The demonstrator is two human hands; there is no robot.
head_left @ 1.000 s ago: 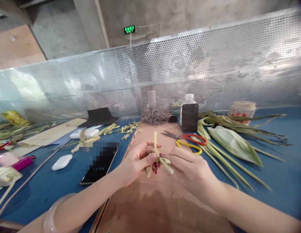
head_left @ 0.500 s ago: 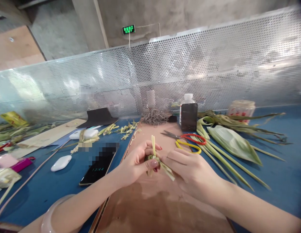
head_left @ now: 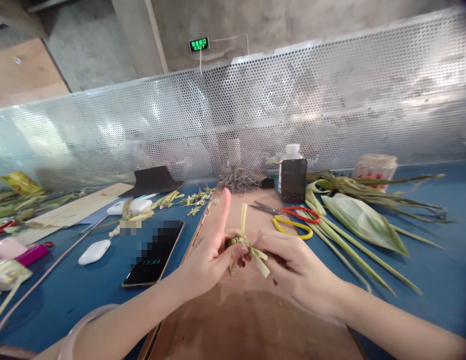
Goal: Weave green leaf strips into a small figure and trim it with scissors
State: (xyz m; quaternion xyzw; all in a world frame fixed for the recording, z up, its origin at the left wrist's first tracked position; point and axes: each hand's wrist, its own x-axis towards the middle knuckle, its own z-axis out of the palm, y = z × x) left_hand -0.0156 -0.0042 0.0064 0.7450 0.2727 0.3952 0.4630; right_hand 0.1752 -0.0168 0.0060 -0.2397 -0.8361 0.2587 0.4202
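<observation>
A small woven knot of pale green leaf strips [head_left: 243, 245] is held over the brown board [head_left: 270, 320]. My left hand [head_left: 213, 250] pinches it between thumb and curled fingers, while the index finger points straight up. One strip end stands upright from the knot, and other ends stick out to the right and below. My right hand [head_left: 293, 265] is closed at the knot's right side, its fingers bent at a strip end; the exact grip is partly hidden. Beyond the right hand lie scissors [head_left: 289, 217] with one red and one yellow handle.
A phone [head_left: 155, 255] and a white earbud case [head_left: 94, 252] lie on the blue table at left. Behind the board sit grey cord [head_left: 241, 180] and a bottle [head_left: 293, 175]. Long green leaves [head_left: 368, 222] and a jar [head_left: 375, 170] are at right. A perforated metal screen [head_left: 255, 110] stands behind.
My left index finger has lifted from the knot and now points up. My right hand's fingers have curled in more at the knot's right side, and the strip ends there show more.
</observation>
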